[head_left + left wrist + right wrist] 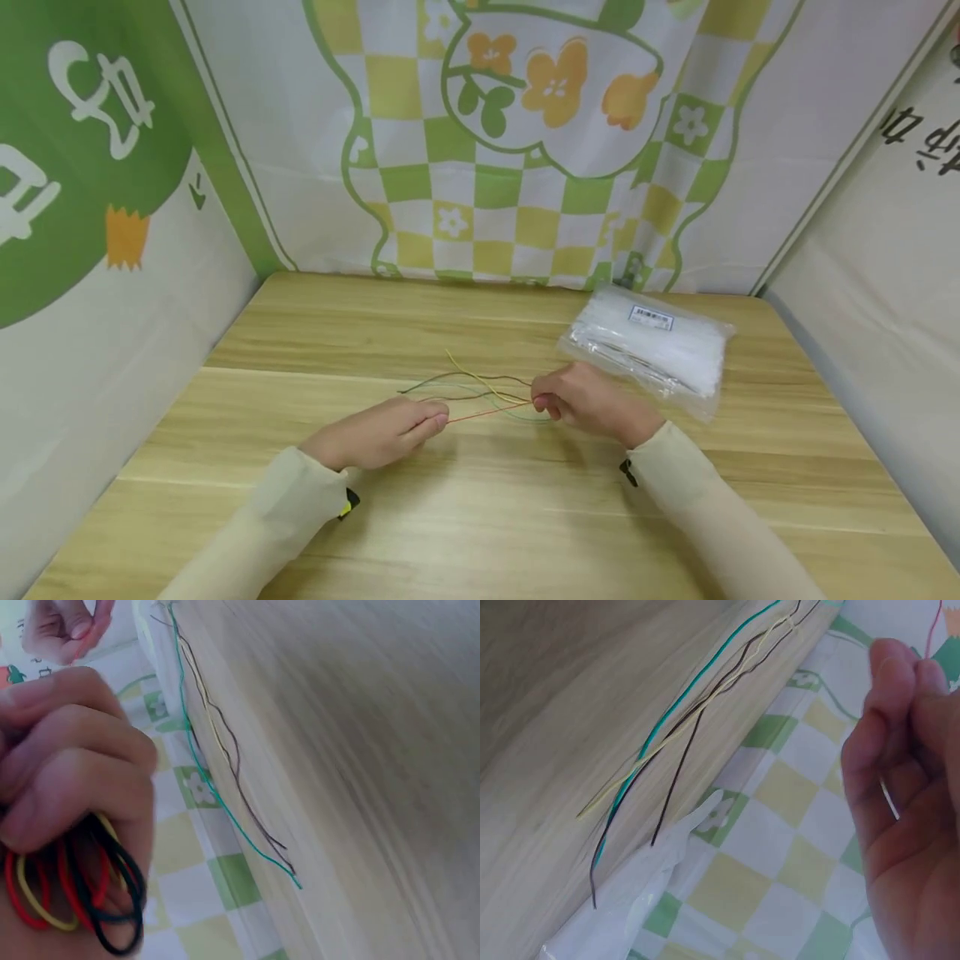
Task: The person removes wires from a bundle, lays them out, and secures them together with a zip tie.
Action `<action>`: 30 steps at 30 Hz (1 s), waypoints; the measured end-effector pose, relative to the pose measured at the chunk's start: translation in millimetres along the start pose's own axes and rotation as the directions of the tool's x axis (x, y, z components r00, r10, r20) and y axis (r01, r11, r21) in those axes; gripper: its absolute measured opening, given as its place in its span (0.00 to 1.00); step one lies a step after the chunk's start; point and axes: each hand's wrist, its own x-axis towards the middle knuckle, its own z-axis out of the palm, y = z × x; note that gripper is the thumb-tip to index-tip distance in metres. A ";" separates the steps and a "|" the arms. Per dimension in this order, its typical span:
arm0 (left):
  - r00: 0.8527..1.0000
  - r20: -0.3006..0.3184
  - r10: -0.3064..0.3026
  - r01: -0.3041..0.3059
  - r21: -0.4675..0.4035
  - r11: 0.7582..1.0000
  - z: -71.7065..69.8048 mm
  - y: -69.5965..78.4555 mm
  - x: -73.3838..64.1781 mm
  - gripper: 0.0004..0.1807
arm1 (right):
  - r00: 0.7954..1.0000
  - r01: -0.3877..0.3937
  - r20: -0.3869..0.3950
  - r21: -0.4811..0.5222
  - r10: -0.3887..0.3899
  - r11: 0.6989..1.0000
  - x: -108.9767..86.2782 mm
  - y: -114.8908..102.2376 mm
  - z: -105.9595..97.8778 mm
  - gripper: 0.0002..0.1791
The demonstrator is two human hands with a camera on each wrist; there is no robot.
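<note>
A thin red wire point(487, 412) runs taut between the two hands, low over the table. My left hand point(390, 433) pinches one end of it between thumb and curled fingers. In the left wrist view, red, yellow and dark loops point(139, 900) of wire hang below those fingers. My right hand point(588, 400) pinches the wire's other end between thumb and fingertip. On the table just beyond the hands lie a green wire point(214, 791), a yellow wire point(607, 790) and brown wires point(679, 761), loosely crossing one another.
A clear plastic bag point(690, 350) packed with thin white strips, with a barcode label point(651, 317), lies beyond the right hand. The wooden table point(450, 533) ends at a patterned cloth wall point(525, 183) at the back. Cloth walls also stand left and right.
</note>
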 end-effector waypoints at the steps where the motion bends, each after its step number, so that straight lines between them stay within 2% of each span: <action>1: 1.000 0.000 0.006 -0.006 0.014 1.000 -1.0 -0.4 -0.9 0.19 | 1.000 -0.001 0.004 0.004 0.001 1.000 -0.9 1.2 -0.1 0.17; 4: 1.000 0.002 0.009 -0.009 0.044 0.999 -4.7 -3.1 -2.7 0.19 | 0.999 0.009 0.033 -0.002 -0.009 1.000 -1.7 4.0 -1.3 0.17; 6: 1.000 -0.015 -0.022 0.022 0.044 0.999 -8.1 -7.7 -6.2 0.18 | 1.000 0.006 0.020 -0.024 -0.006 1.000 -4.6 6.9 -4.2 0.17; 10: 0.996 -0.042 -0.075 0.075 -0.004 0.997 -13.8 -21.9 -20.0 0.19 | 0.998 -0.067 -0.010 -0.075 0.067 0.995 -21.0 15.8 -11.0 0.20; 12: 0.997 -0.031 -0.068 0.067 -0.012 0.998 -14.4 -27.8 -25.5 0.19 | 0.994 -0.105 0.013 -0.081 0.107 0.991 -29.9 19.7 -12.6 0.19; 15: 1.000 -0.014 -0.018 0.018 0.001 1.000 -14.1 -32.5 -27.3 0.19 | 0.984 -0.154 0.082 -0.081 0.160 0.985 -36.9 22.2 -12.4 0.18; 17: 1.000 -0.021 0.009 -0.009 0.023 1.000 -14.2 -33.3 -26.6 0.19 | 0.976 -0.182 0.109 -0.081 0.190 0.980 -37.8 22.3 -12.1 0.17; 21: 0.999 -0.045 0.020 -0.017 0.065 0.998 -16.5 -32.9 -26.7 0.18 | 0.963 -0.230 0.127 -0.071 0.237 0.971 -38.3 21.6 -12.6 0.18; 27: 0.999 -0.038 -0.001 0.009 0.217 0.976 -20.0 -29.4 -27.1 0.19 | 0.968 -0.208 0.135 -0.053 0.214 0.977 -39.3 21.8 -14.7 0.19; 30: 1.000 -0.026 -0.010 0.016 0.245 0.969 -22.3 -25.6 -26.4 0.19 | 0.965 -0.213 0.143 -0.048 0.218 0.976 -40.2 24.3 -15.4 0.19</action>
